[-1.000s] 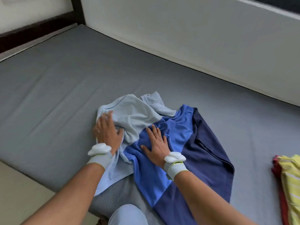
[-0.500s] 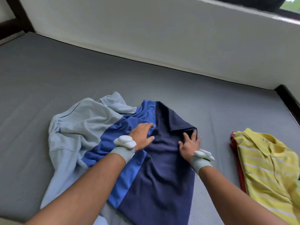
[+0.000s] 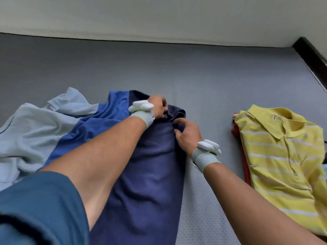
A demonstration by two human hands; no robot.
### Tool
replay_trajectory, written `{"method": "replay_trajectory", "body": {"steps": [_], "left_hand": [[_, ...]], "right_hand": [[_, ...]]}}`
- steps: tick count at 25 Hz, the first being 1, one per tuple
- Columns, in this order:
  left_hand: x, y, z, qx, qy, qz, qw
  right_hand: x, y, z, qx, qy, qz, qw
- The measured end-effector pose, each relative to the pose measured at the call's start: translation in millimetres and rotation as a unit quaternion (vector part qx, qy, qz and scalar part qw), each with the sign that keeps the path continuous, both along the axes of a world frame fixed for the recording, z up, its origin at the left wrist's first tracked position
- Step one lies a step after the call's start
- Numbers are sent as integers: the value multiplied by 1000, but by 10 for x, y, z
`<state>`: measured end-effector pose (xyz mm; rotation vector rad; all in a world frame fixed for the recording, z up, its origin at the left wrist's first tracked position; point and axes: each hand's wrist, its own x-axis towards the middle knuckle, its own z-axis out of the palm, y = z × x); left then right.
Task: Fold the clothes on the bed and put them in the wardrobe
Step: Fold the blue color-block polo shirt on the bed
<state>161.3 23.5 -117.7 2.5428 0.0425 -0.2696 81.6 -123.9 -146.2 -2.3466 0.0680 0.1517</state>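
A shirt in three bands, pale blue, mid blue and navy (image 3: pixel 152 167), lies spread on the grey bed (image 3: pixel 203 82). Its navy part runs toward me in the middle. My left hand (image 3: pixel 158 106) grips the far navy corner of the shirt with curled fingers. My right hand (image 3: pixel 185 133) pinches the same navy edge just to the right, thumb and fingers curled on the fabric. The pale blue part (image 3: pixel 30 126) lies crumpled at the left.
A folded yellow polo with white stripes (image 3: pixel 283 160) lies at the right on a red garment (image 3: pixel 235 128). The white wall (image 3: pixel 159 18) runs along the bed's far side. A dark bed frame (image 3: pixel 311 55) edges the far right corner.
Both hands have moved from lying flat on the shirt to its far navy corner and taken hold of it. The view has swung right and closer.
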Motion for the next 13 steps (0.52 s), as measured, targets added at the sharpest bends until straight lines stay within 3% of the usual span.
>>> {"method": "replay_trajectory", "body": {"steps": [2,4,6,8,10,12,13], "left_hand": [[246,-240,2,-123,-68,64,988],[498,-435,20,-258,-128,101,952],[721,-539,38,-339,-132,137,921],[915,-530,28,-376,-130,174,901],[989,-461,-56,-379,-122,154,904],[855,-458,-204,-340,-57,68,936],[736,-452,-291,-274,-26,17,961]], "right_hand": [[-29,-56,6,73,-43,-20,996],[-9,-97,9,178,-56,-42,982],[12,-159,-10,201,-34,-25,979],[87,-319,-43,159,-32,-53,985],[250,-562,-54,81,-39,-130,987],[453,-803,-65,-19,-35,-165,986],[545,-888,-61,-76,-34,-165,983]]}}
